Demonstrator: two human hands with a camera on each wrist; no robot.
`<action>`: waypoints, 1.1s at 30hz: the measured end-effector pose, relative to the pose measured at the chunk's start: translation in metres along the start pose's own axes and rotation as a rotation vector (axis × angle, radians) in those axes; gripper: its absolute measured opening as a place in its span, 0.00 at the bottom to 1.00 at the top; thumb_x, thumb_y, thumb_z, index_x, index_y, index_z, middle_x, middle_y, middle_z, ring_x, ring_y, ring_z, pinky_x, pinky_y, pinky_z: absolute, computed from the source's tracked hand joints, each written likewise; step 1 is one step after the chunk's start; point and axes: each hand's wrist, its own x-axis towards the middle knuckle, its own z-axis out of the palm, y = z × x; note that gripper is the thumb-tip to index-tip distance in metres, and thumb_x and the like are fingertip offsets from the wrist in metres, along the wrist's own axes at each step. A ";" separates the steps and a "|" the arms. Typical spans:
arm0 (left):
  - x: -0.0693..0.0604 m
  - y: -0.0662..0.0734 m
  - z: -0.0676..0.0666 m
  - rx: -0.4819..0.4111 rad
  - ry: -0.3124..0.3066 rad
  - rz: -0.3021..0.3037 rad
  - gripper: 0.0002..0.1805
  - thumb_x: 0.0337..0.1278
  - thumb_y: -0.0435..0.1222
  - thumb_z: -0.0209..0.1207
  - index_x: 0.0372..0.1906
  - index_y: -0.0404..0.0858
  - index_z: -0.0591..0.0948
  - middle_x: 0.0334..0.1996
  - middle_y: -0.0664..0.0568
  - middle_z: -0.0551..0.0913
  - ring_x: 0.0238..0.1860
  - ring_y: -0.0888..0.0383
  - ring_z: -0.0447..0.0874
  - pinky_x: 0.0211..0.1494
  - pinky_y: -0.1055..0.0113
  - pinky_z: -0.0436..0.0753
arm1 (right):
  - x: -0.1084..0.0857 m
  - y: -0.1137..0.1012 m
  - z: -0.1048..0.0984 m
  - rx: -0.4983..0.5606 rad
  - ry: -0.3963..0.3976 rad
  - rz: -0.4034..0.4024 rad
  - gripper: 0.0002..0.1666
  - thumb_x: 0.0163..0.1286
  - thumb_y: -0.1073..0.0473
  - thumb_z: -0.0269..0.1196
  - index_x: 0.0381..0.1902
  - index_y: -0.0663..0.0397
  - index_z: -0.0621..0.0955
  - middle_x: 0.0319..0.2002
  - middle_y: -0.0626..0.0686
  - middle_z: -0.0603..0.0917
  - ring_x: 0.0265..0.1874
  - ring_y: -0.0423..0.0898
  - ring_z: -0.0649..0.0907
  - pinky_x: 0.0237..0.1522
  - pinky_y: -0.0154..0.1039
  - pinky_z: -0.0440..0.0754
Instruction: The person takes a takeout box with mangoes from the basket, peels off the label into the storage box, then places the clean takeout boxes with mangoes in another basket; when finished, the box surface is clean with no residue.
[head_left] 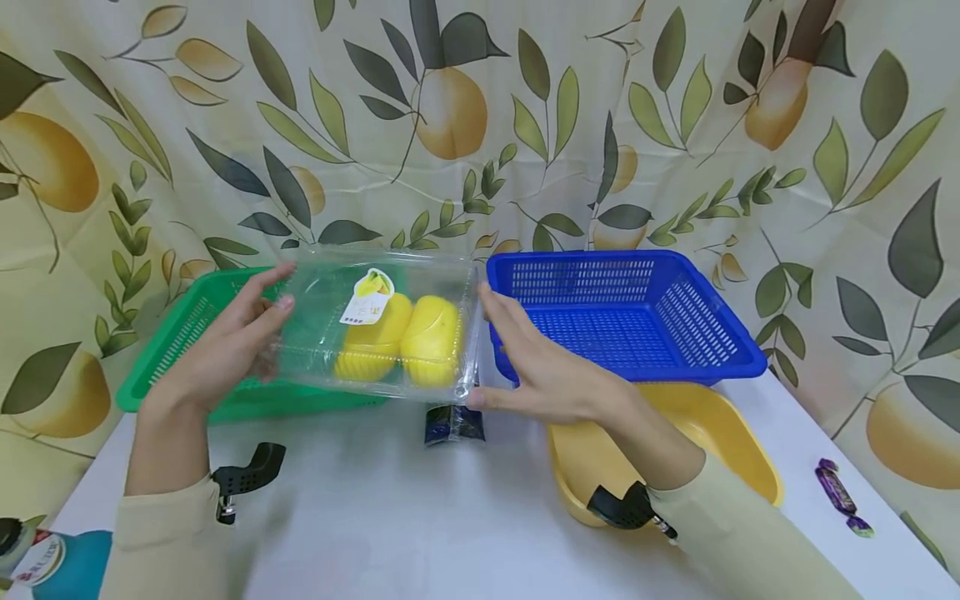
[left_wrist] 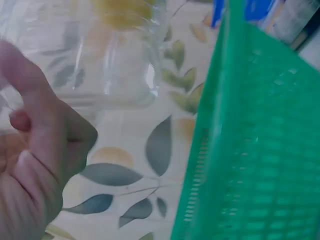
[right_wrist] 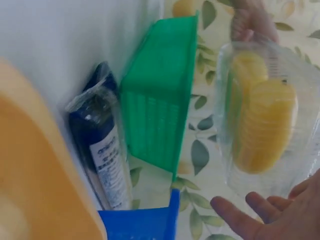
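Note:
A clear plastic box [head_left: 311, 333] with two rounded yellow pieces [head_left: 431, 342] inside is held up in the air. A white sticker [head_left: 367, 296] with a yellow fruit picture is on its top. My left hand [head_left: 225, 342] grips the box's left end, thumb at the near side. At the opposite end is my right hand [head_left: 536, 358], its fingers extended along the side and its thumb by the near corner. The right wrist view shows those fingers spread beside the box [right_wrist: 295, 165]. Behind and below the box sits a green basket [head_left: 168, 350], partly hidden.
A blue basket [head_left: 720, 333] stands at the back right, with a yellow basin [head_left: 735, 433] before it under my right forearm. A dark plastic-wrapped packet [right_wrist: 102, 145] lies between the baskets. A purple wrapped candy [head_left: 838, 492] lies far right; a blue-capped bottle [head_left: 71, 567] is near left.

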 end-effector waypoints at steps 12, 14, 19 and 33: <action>-0.015 0.006 0.036 -0.236 -0.052 0.090 0.36 0.82 0.46 0.47 0.82 0.64 0.42 0.80 0.43 0.44 0.40 0.47 0.74 0.32 0.50 0.88 | -0.025 0.002 -0.019 0.194 0.068 -0.096 0.64 0.66 0.22 0.57 0.84 0.33 0.35 0.83 0.51 0.41 0.79 0.59 0.58 0.66 0.60 0.76; -0.020 0.009 0.042 -0.246 -0.044 0.119 0.38 0.81 0.43 0.48 0.82 0.63 0.41 0.81 0.45 0.42 0.29 0.53 0.71 0.32 0.48 0.89 | -0.029 0.004 -0.022 0.223 0.075 -0.111 0.64 0.65 0.22 0.56 0.84 0.33 0.36 0.83 0.49 0.42 0.79 0.59 0.58 0.66 0.60 0.77; -0.035 0.018 0.056 -0.126 -0.040 0.184 0.39 0.79 0.39 0.50 0.83 0.59 0.44 0.81 0.51 0.40 0.18 0.51 0.72 0.39 0.52 0.88 | -0.038 0.006 -0.026 0.286 0.055 -0.154 0.62 0.67 0.27 0.59 0.84 0.33 0.37 0.83 0.47 0.41 0.79 0.58 0.56 0.67 0.59 0.76; -0.060 0.022 0.074 0.197 -0.043 0.267 0.54 0.53 0.44 0.76 0.80 0.64 0.56 0.83 0.53 0.38 0.80 0.32 0.40 0.66 0.27 0.67 | -0.075 0.009 -0.021 0.346 0.028 -0.192 0.59 0.74 0.41 0.63 0.85 0.43 0.39 0.84 0.48 0.38 0.79 0.57 0.55 0.67 0.49 0.78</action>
